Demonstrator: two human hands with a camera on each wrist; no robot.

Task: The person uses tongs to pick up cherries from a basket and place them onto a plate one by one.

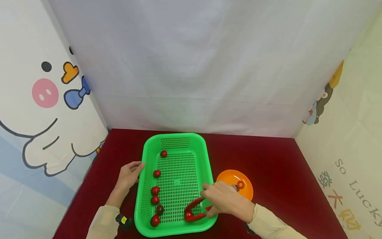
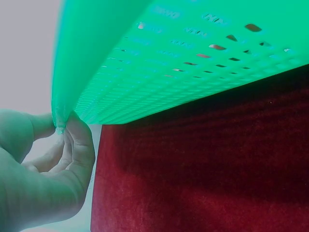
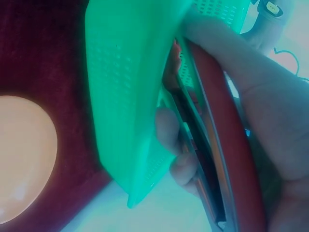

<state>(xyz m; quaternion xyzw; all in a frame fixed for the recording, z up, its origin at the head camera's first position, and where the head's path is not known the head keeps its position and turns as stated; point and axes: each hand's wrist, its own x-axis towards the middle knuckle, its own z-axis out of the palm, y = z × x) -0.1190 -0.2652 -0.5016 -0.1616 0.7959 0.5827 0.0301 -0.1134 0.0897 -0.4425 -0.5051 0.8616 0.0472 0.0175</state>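
My left hand (image 1: 129,176) pinches the left rim of a green plastic basket (image 1: 206,149), thumb above and fingers below in the left wrist view. My right hand (image 1: 228,200) grips a pair of red tongs (image 1: 195,201), which reach down into the basket's near right corner. Around one small round red fruit (image 1: 188,215) the tong tips stand apart, one on either side. Several more red fruits (image 1: 155,190) lie in a loose row along the basket's left side, one of them a darker fruit (image 1: 159,209).
An orange plate (image 1: 247,181) stands right of the basket, partly behind my right hand; the tongs' ring end overlaps it in the head view. Dark red cloth (image 1: 262,156) covers the table. Printed curtains (image 1: 191,66) enclose the back and sides.
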